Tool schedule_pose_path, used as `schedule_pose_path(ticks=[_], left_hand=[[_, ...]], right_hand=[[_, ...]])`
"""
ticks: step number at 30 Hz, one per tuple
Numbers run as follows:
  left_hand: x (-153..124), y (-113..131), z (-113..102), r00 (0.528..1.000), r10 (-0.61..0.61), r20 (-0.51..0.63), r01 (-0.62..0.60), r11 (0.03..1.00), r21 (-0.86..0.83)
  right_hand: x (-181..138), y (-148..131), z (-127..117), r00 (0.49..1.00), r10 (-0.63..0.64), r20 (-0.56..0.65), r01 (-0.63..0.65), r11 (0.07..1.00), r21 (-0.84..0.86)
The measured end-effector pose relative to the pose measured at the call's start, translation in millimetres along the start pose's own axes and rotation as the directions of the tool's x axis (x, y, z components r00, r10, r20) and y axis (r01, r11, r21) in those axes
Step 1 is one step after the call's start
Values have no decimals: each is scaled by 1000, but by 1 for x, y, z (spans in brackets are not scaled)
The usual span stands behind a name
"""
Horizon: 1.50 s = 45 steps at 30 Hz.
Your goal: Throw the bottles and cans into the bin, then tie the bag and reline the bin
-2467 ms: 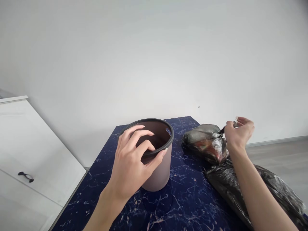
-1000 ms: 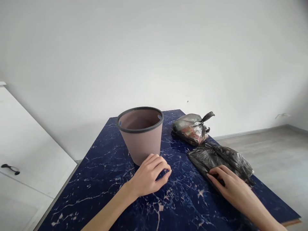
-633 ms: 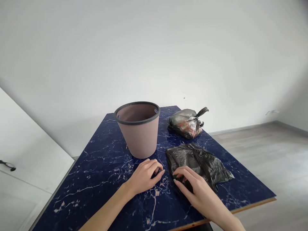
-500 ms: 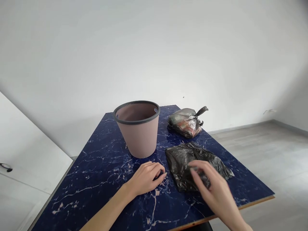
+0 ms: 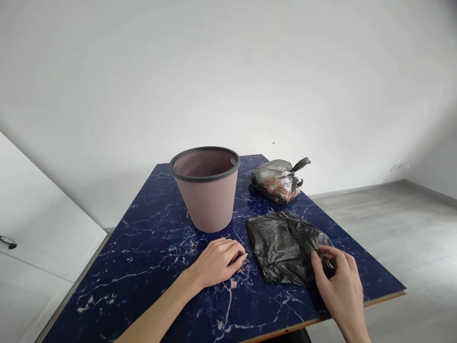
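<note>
A thin black plastic bag (image 5: 282, 247) lies flat and crumpled on the table. My right hand (image 5: 341, 276) pinches the bag near its right end, thumb against fingertips. My left hand (image 5: 219, 262) rests on the tabletop to the left of the bag, not touching it, its fingers curled in with nothing visible in them. Just beyond my left hand stands a pinkish trash can (image 5: 209, 202) with a dark grey rim, upright and open at the top. A knotted, filled black plastic bag (image 5: 274, 181) sits farther back, to the right of the trash can.
The dark blue marble-patterned table (image 5: 150, 238) has a bare wooden edge at the front right. A white wall (image 5: 228, 81) rises behind it. To the left is a white cabinet (image 5: 43, 228) with a dark handle; grey floor (image 5: 410, 228) shows on the right.
My right hand has moved right from above the middle of the flat bag and taken hold of its right end. The left hand has stayed in place.
</note>
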<state>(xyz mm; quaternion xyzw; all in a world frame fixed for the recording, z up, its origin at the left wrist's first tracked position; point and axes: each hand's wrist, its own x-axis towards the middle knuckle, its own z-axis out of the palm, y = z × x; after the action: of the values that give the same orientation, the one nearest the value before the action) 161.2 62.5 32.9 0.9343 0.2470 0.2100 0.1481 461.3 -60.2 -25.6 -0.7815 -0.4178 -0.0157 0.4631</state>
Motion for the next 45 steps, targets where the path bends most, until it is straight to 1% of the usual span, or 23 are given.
schedule_pose_path(ticks=[5,13,20,26,31,42,45], left_hand=[[0,1,-1,1000,16,-2,-16,1000,3],[-1,1,0,1000,24,-8,-24,1000,15],[0,2,0,1000,22,-2,-22,1000,14],[0,1,0,1000,18,13,-18,1000,25],[1,1,1,1000,15,12,-16,999,29],[1,1,0,1000,15,11,-15,999,36],[1,1,0,1000,17,9,-17,999,40]], right_hand=[[0,2,4,999,38,-6,-38,998,-53],[-2,5,5,999,39,26,-36,995,-94],[-1,5,6,999,-10,52,16,994,-112],[-1,5,6,997,-21,70,29,991,-127],[-1,4,6,997,-54,50,60,989,-132],[-1,4,7,997,-73,39,78,988,-136],[-1,4,6,997,-61,42,66,988,-140]])
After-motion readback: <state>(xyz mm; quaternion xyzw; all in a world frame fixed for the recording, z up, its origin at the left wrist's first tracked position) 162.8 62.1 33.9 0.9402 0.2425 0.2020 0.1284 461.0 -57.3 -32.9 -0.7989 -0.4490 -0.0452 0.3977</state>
